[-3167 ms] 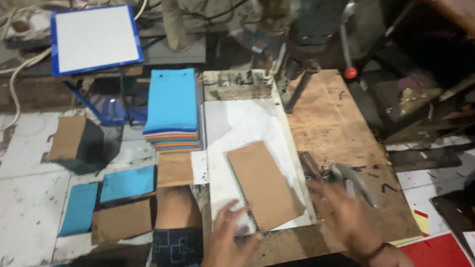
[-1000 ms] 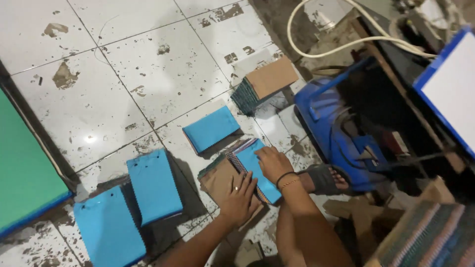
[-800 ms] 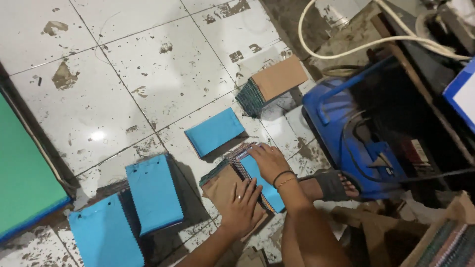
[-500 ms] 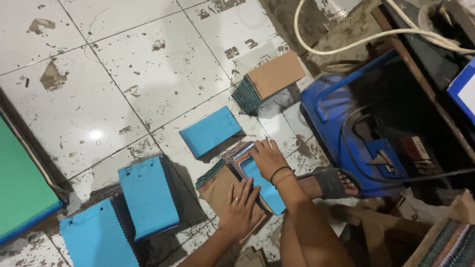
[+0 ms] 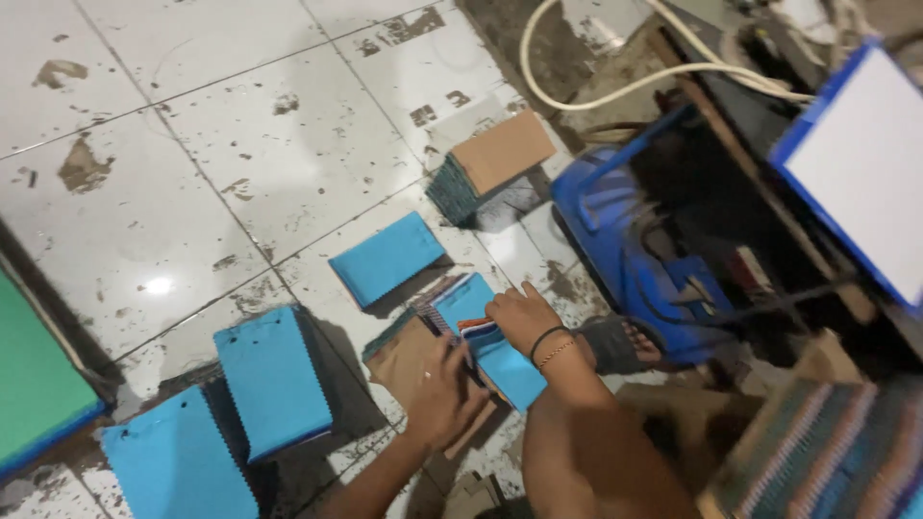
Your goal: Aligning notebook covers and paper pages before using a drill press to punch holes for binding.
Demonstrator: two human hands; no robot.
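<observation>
On the tiled floor lies a small stack with a blue cover point(image 5: 505, 360) on top and a brown cardboard sheet point(image 5: 404, 358) beside it. My right hand point(image 5: 522, 317), with thin bracelets at the wrist, grips the blue cover's upper edge and lifts it slightly. Coloured page edges show underneath. My left hand point(image 5: 440, 399) lies on the brown cardboard. Its fingers curl in against the stack's edge and pinch the pages there.
A single blue notebook point(image 5: 385, 258) lies just beyond the hands, and two more blue notebooks point(image 5: 274, 380) lie at the left. A cardboard-topped stack point(image 5: 500, 149) sits farther off. A blue plastic frame point(image 5: 625, 240), a white hose point(image 5: 596, 91), a green board point(image 5: 34, 384) and a spiral notebook pile point(image 5: 827, 452) surround the spot.
The view went from the workbench down to the floor. Over the last second my left hand slid from lying flat on the cardboard to the stack's edge, while my right hand kept the blue cover.
</observation>
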